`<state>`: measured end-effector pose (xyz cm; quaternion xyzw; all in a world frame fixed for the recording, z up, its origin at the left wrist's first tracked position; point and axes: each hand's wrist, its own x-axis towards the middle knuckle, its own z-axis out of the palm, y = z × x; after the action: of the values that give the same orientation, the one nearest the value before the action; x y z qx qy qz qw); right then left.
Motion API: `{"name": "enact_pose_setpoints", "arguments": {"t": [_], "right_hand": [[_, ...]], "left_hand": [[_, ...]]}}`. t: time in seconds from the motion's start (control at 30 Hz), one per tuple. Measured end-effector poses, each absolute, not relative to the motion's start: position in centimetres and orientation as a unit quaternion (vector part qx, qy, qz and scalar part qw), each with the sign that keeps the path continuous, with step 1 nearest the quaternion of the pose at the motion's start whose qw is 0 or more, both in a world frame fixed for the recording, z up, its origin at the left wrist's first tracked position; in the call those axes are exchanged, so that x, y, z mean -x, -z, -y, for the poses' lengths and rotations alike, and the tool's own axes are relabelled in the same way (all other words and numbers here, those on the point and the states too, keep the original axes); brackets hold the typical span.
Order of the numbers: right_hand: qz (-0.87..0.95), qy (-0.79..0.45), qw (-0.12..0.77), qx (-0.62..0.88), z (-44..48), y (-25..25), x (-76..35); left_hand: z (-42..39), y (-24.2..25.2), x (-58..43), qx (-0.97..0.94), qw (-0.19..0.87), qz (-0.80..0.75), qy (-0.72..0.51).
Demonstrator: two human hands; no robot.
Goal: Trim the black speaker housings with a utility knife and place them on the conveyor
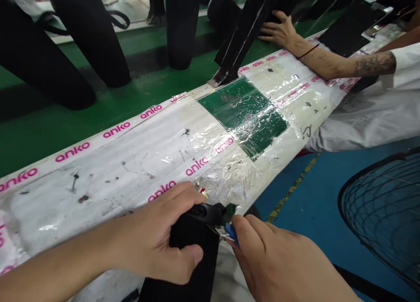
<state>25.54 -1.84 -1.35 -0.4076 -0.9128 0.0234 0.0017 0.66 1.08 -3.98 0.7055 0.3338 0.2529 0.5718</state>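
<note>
My left hand [164, 236] is wrapped round the upper end of a long black housing [193, 254], its thumb on the near face. A black end fitting [204, 212] with a round recess sticks out between its fingers, and a small dark green piece [230, 211] sits at the fitting's tip. My right hand [272, 258] is closed on a small blue tool [231, 233], mostly hidden by the fingers. Something thin and pale lies between the tool and the fitting. Tiny red and yellow bits [202, 191] show just past my left fingers.
A tape-covered white worktop [98, 175] with a green patch [246, 118] runs beside a green conveyor belt [144, 74]. Several black cylindrical housings [182, 31] stand on the belt. A co-worker's arm [328, 61] reaches over at right. A wire fan guard [387, 210] is near the blue floor [305, 232].
</note>
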Motion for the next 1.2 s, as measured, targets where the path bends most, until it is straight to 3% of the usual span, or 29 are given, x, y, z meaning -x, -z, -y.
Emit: {"name": "enact_pose_setpoints", "arguments": {"t": [0.3,0.57,1.2], "right_hand": [[0.923,-0.119,-0.067,0.361,-1.0,-1.8,-25.6],[0.927,-0.055,0.048,0.368,0.2,-0.9,-27.3],[0.929,-0.056,0.027,0.365,0.8,0.3,-26.5]], "left_hand": [[-0.2,2.7,-2.0,-0.710,0.541,-0.390,-0.229],[0.9,3.8,-2.2,-0.731,0.459,-0.395,-0.314],[0.5,3.7,-2.4,-0.746,0.440,-0.385,-0.319]]}}
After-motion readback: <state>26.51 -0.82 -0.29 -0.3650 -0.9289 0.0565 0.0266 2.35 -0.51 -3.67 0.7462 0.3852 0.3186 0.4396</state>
